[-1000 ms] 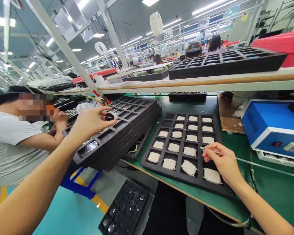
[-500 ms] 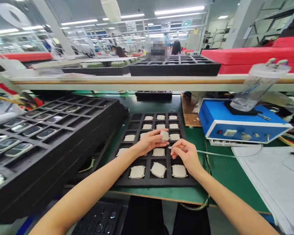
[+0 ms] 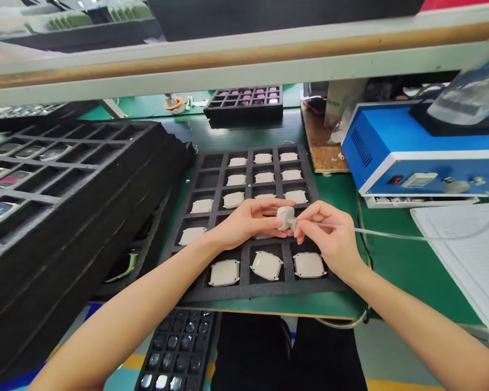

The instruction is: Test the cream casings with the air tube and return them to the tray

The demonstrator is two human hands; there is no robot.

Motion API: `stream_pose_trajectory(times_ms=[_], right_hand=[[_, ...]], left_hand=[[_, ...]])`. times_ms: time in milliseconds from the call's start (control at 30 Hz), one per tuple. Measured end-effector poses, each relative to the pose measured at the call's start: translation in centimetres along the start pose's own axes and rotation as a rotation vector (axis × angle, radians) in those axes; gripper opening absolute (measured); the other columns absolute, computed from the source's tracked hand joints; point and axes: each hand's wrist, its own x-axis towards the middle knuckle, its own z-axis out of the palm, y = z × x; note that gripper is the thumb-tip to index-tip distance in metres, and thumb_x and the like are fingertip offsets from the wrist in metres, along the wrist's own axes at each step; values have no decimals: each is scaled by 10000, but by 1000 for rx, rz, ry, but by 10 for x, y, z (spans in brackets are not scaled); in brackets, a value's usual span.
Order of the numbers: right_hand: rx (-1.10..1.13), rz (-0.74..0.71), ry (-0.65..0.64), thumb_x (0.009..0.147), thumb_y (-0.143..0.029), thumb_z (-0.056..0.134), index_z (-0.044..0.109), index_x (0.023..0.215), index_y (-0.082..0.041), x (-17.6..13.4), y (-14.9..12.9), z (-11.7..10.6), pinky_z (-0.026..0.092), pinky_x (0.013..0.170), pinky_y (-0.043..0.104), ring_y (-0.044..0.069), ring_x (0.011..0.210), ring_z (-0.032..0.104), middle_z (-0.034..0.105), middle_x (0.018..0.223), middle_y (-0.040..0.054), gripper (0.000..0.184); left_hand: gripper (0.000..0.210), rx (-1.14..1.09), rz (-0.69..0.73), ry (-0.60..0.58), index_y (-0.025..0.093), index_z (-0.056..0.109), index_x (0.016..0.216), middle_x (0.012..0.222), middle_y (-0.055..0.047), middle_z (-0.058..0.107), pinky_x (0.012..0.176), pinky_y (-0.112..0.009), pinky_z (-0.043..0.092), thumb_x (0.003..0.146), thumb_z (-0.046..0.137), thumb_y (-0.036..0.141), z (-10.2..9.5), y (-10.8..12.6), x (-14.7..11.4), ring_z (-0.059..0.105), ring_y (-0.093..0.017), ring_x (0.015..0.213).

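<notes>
Now my left hand (image 3: 255, 222) is clamped on a small beige case (image 3: 284, 216), thumb and fingers pinching it near the middle of my view. Just beside it at 3 o'clock, my right hand (image 3: 332, 233) pinches a clear tube (image 3: 391, 234) near its end, close up against the case. Beneath both spreads a black foam tray (image 3: 244, 292) of flat beige pieces (image 3: 224, 272). A blue machine (image 3: 391, 144) sits at 2 o'clock, stacked black trays (image 3: 120, 201) at 9.
</notes>
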Motion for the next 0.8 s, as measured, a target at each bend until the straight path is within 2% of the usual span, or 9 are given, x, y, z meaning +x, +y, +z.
stream_pose_trajectory(times_ms=[233, 533, 800], right_hand=[[-33, -27, -8, 720, -183, 610, 579, 666, -178, 1, 1, -1, 503, 495, 255, 112, 480, 567, 626, 550, -8, 63], [-26, -38, -18, 701, -100, 591, 579, 664, -160, 1, 0, 0, 504, 490, 228, 102, 483, 575, 628, 550, -9, 71], [-54, -47, 2, 701, -87, 590, 582, 666, -154, 0, -2, -1, 502, 484, 210, 96, 478, 579, 624, 542, -13, 76]], left_hand=[[374, 13, 25, 11, 185, 658, 1099, 926, -41, 682, 817, -359, 554, 730, 720, 178, -1, -1, 1, 658, -188, 851], [374, 6, 61, -32, 171, 646, 1110, 947, -43, 668, 808, -315, 564, 744, 713, 147, -4, -5, 3, 651, -159, 861], [370, 23, 41, -1, 186, 643, 1098, 922, -43, 653, 789, -328, 563, 738, 726, 196, -3, -4, 2, 654, -163, 828]])
